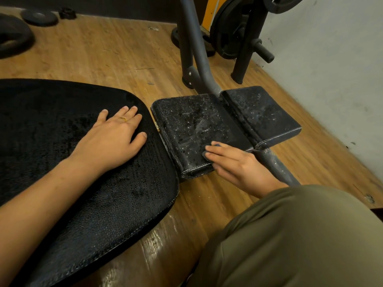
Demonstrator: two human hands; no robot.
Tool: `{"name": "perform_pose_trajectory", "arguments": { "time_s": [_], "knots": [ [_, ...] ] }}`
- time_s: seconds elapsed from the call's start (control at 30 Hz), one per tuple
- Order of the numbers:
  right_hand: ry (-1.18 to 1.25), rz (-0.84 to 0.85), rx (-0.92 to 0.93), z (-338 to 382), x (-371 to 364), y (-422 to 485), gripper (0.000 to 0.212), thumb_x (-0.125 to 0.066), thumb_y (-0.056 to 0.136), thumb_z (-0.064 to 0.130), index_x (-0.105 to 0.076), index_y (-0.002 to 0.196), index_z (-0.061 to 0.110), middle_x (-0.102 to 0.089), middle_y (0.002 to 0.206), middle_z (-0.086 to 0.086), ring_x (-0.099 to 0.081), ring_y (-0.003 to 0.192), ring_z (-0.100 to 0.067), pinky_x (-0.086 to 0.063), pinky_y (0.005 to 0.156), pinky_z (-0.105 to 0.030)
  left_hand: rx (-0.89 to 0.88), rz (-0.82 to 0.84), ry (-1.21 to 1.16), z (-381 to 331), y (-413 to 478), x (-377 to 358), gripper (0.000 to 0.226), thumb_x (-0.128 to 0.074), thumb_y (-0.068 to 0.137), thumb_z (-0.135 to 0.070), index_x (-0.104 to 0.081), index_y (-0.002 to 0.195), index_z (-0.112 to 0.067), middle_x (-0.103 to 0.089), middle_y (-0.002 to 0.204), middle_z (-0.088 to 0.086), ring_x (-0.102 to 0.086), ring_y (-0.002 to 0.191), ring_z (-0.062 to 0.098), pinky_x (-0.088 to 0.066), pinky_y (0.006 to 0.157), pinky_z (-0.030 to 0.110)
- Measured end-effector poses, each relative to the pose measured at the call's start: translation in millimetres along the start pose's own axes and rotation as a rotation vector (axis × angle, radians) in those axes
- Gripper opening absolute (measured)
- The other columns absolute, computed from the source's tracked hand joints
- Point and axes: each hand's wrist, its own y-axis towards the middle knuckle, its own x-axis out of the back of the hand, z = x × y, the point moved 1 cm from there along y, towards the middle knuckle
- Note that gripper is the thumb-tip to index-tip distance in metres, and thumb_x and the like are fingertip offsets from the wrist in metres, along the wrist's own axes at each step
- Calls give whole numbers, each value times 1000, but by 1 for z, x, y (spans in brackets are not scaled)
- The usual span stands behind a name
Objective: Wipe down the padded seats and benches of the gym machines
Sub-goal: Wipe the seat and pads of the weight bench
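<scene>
A large black padded bench (103,193) fills the left, its surface wet and glossy. My left hand (116,137), a ring on one finger, rests flat on the bench near its rounded end, fingers spread. To the right sit two smaller black pads covered in water droplets, the near pad (192,123) and the far pad (261,112). My right hand (234,164) lies on the near pad's front corner. Its straight fingers press a small dark cloth (217,144) against the pad. Only scraps of the cloth peek out by the fingertips.
A grey steel frame (199,65) rises behind the pads, and its tube runs under them toward my leg in olive trousers (300,235). Weight plates on a rack (230,32) stand at the back right, more plates (39,16) lie at the back left. A pale wall (331,69) borders the wooden floor.
</scene>
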Motion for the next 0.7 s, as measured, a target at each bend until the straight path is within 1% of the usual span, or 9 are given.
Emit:
{"name": "perform_pose_trajectory", "arguments": {
  "time_s": [0.13,0.23,0.3,0.37,0.47,0.53,0.7],
  "knots": [
    [-3,18,3,-11,7,-5,33,-60,100,15,-63,130,2,-58,139,-11,-50,136,-23,-43,111,-41,-1,3,0,-1,0,0,64,-33,101,-47,-28,155,-13,-18,165,4,-13,152,18,-10,122,50],
    [-29,6,-103,-33,18,-18,34,-57,100,19,-64,130,4,-60,137,-10,-53,133,-23,-48,106,-46,-3,2,-1,-1,-1,1,64,-32,101,-47,-28,155,-13,-18,165,4,-12,152,18,-9,122,50],
    [-54,-2,-136,-36,22,-21,34,-57,99,19,-64,130,5,-61,136,-10,-55,131,-23,-50,103,-47,-5,3,-4,-2,-2,2,63,-32,101,-47,-28,155,-13,-18,165,4,-12,152,18,-9,122,50],
    [-35,-12,-93,-24,18,-15,34,-57,99,18,-65,128,3,-62,135,-12,-55,131,-25,-50,102,-47,-6,6,-5,-2,-2,2,63,-32,101,-46,-28,155,-13,-18,165,4,-12,152,18,-9,122,50],
    [20,-9,37,10,1,8,32,-58,98,14,-65,127,0,-61,134,-14,-55,131,-29,-48,106,-44,-3,3,-2,-2,-2,2,63,-32,102,-47,-28,155,-14,-17,165,4,-12,152,18,-9,122,49],
    [52,-12,89,26,-9,20,31,-58,99,13,-66,126,-1,-61,134,-14,-54,131,-29,-46,108,-43,-2,4,-1,-3,-3,2,63,-32,102,-47,-27,155,-14,-17,165,4,-12,152,17,-9,122,49],
    [50,13,156,28,-10,25,31,-61,99,10,-64,127,-2,-60,137,-14,-52,134,-28,-45,109,-42,-8,0,8,-3,-4,2,63,-32,102,-47,-28,155,-13,-18,164,4,-13,152,18,-10,122,49]
  ]
}}
